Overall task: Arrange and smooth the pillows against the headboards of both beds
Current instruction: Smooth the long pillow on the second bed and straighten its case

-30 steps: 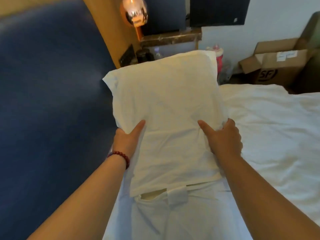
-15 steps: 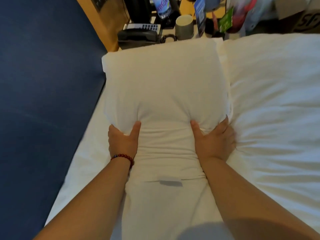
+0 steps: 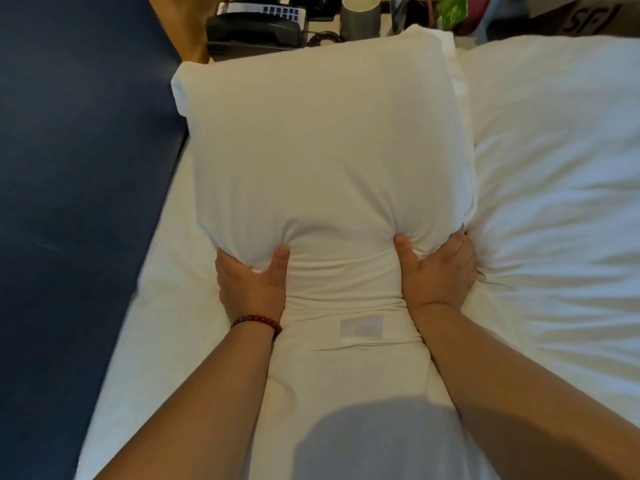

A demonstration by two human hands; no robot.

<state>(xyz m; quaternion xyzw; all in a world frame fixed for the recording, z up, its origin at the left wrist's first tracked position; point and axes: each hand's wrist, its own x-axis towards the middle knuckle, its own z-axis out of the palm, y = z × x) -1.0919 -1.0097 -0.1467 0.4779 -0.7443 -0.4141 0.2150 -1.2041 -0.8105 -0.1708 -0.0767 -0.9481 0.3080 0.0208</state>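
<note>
A plump white pillow [image 3: 325,147] lies lengthwise on the white bed [image 3: 166,306], its left edge close to the dark blue padded headboard [image 3: 76,202]. My left hand [image 3: 251,284], with a red bead bracelet at the wrist, grips the pillow's near left side, thumb on top. My right hand [image 3: 438,271] grips the near right side, thumb pressed into the fabric, fingers wrapped under the edge. The pillowcase bunches between my hands. Its loose end with a small label [image 3: 362,326] runs toward me between my forearms.
A white duvet [image 3: 561,188] lies rumpled on the right. Beyond the pillow stands a nightstand with a black telephone [image 3: 256,27], a grey cup [image 3: 360,15] and coloured packets [image 3: 450,12]. A cardboard box [image 3: 588,15] sits at the top right.
The pillow, held upright in the air a second ago, has come down flat onto the bed. Both hands keep their grip and now squeeze its near end more tightly.
</note>
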